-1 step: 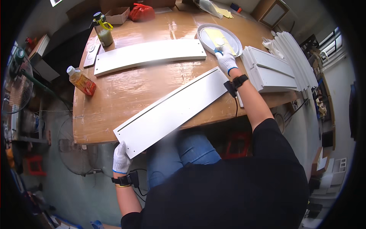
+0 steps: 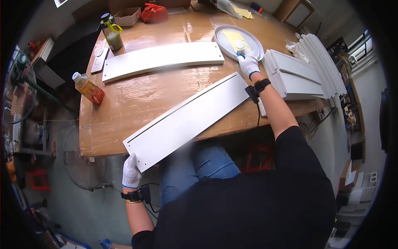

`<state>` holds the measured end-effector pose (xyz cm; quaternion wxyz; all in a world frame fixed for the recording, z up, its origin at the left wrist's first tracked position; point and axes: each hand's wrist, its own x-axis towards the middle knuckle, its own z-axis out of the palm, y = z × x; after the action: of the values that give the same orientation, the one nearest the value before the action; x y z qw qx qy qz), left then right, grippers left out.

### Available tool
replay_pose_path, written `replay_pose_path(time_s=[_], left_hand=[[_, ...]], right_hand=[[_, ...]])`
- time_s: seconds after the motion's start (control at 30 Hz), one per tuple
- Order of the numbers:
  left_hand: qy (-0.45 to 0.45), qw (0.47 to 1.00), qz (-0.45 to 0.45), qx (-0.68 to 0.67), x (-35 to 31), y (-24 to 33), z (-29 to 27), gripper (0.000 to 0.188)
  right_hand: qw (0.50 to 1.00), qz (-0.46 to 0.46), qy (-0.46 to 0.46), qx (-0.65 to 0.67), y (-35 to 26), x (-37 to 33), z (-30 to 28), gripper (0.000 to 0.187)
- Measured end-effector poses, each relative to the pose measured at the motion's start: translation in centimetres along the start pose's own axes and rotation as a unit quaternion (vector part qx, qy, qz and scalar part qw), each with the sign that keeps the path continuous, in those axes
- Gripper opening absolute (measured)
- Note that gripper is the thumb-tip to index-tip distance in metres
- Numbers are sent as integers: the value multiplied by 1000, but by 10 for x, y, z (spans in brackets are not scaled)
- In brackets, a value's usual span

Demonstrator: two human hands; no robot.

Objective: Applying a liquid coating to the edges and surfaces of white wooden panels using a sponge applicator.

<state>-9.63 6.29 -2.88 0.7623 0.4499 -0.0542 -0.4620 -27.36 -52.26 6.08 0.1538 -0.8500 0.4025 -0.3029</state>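
A long white panel with a dark groove along its far edge lies aslant, partly on the table and partly past its front edge. My gloved left hand is closed on the panel's near left corner, thumb on top. My gloved right hand is over the near rim of a round pale tray, fingers bent together round a small blue thing whose kind I cannot make out. In the tray lie a yellow sheet and, just past my fingertips, a small white round piece.
Behind lies a second white panel. A drink bottle and a bottle with a yellow strap stand at left. More white panels are stacked at right. A red bag sits at the back of the brown table.
My right hand has shifted slightly to the right at the tray's rim. My left hand and the panel have hardly moved.
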Motion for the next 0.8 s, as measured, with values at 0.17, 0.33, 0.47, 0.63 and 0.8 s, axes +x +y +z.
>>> replay_pose_path(time_s=[0.17,0.33,0.47,0.63,0.8], left_hand=[[-6,999,-28,44,-1,1,0,56],[33,995,-56,79,18,-8,-14,54],[66,991,-61,95,3,-2,-11,51],[55,989,-47,129,5,8,14,49],[-3,985,29,169,-1,25,21,43]], right_hand=[[997,-7,11,-82,55,46,11,29],[986,-32,-53,-156,105,60,14,39],[978,-14,-77,-192,52,32,18,40],[976,-9,-183,119,-11,-42,-35,40],[673,219,-611,356,-68,-172,-75,42]])
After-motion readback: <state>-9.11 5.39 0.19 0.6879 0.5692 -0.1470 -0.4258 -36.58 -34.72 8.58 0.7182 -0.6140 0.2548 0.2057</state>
